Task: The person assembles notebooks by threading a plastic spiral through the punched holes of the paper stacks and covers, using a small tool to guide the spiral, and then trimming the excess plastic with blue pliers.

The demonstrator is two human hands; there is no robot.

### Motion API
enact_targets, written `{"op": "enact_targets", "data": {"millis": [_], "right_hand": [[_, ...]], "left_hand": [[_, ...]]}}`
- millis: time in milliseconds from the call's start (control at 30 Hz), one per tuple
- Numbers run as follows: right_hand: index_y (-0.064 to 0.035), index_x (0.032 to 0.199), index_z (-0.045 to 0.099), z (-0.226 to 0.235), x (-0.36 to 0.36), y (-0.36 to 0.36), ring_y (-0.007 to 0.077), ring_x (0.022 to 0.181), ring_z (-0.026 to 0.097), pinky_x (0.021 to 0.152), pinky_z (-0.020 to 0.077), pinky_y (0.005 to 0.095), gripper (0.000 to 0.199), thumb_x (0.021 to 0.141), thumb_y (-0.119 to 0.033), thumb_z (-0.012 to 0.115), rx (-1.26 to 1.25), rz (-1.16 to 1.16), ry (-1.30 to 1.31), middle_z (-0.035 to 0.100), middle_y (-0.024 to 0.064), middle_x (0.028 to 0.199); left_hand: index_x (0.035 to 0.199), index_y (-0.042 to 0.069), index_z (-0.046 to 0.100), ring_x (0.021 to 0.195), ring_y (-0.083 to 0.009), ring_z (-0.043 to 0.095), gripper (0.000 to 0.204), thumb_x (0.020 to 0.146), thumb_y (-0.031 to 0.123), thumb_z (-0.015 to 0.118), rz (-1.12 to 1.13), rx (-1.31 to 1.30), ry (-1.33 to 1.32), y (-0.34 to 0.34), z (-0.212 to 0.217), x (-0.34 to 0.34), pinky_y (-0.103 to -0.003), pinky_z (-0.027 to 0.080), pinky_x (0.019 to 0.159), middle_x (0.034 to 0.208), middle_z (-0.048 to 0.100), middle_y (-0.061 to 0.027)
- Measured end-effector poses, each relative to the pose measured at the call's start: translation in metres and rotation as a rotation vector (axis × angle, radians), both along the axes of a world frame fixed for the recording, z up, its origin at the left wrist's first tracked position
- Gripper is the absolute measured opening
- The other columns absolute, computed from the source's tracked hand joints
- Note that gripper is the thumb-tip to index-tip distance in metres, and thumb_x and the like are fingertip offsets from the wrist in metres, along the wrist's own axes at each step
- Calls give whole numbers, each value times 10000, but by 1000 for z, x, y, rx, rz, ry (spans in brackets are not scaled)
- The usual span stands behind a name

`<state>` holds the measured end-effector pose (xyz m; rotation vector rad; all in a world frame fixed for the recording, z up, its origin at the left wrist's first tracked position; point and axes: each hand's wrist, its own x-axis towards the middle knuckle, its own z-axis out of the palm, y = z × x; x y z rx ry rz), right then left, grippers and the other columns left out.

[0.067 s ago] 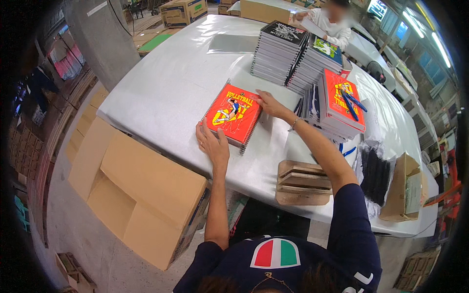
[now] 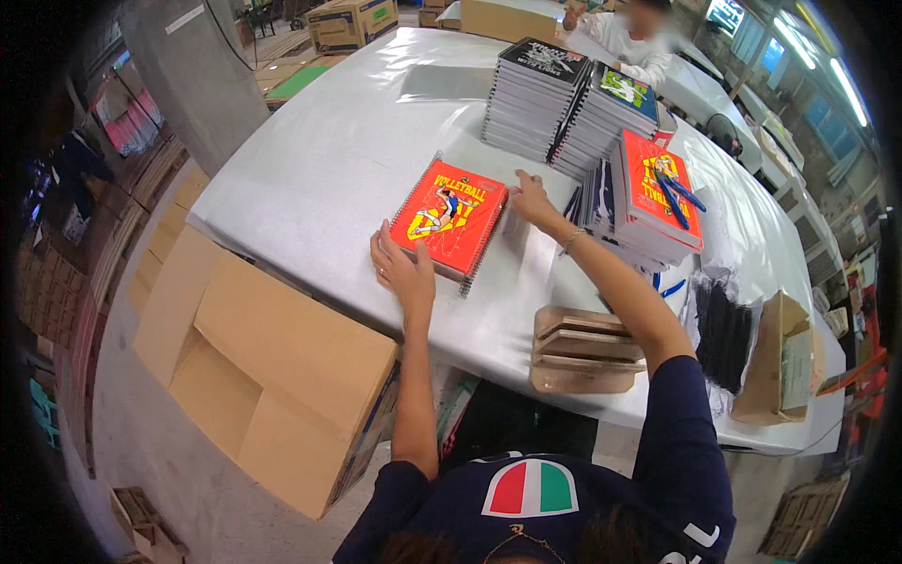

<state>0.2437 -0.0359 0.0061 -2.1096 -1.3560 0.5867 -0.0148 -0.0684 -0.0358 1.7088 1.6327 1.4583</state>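
A low stack of red spiral notebooks (image 2: 447, 218), with a volleyball player on the top cover, lies tilted on the white-covered table. Wire coils show along both its left and right edges. My left hand (image 2: 406, 268) rests against the stack's near left corner, fingers spread. Just off the right edge is my right hand (image 2: 537, 202), its fingers apart and loosely bent, holding nothing. To the right of it stands a taller pile of red-covered notebooks (image 2: 648, 202). Blue-handled pliers (image 2: 678, 199) lie on top of that pile.
Tall stacks of black-covered (image 2: 531, 103) and green-and-blue spiral notebooks (image 2: 606, 122) stand farther back. A slotted wooden block (image 2: 584, 350) sits by the near edge. Black wire coils (image 2: 723, 336) and an open carton (image 2: 775, 367) lie right; a large cardboard box (image 2: 282, 348) stands left. A co-worker (image 2: 639, 42) is across.
My right hand has drawn away from the notebook stack's right edge, a little to the right. My left hand has shifted slightly left, still at the corner. The co-worker's arms have moved.
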Motion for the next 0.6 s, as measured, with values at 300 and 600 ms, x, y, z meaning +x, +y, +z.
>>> {"op": "enact_targets", "data": {"millis": [300, 600], "right_hand": [[-74, 1427, 394, 75, -11, -74, 445, 1276, 418, 1056, 388, 448, 655, 866, -282, 660, 183, 290, 3, 285, 299, 1428], [-169, 1352, 543, 184, 82, -198, 225, 1053, 513, 873, 474, 332, 472, 893, -185, 651, 714, -195, -489, 484, 136, 1261]], "left_hand": [[1289, 98, 538, 1104, -260, 572, 423, 992, 383, 437, -67, -92, -50, 32, -15, -12, -447, 231, 1070, 1147, 666, -114], [1284, 127, 539, 1143, -228, 566, 381, 997, 346, 416, -53, -164, -19, 41, -16, -18, -458, 187, 1088, 1201, 653, -79]]}}
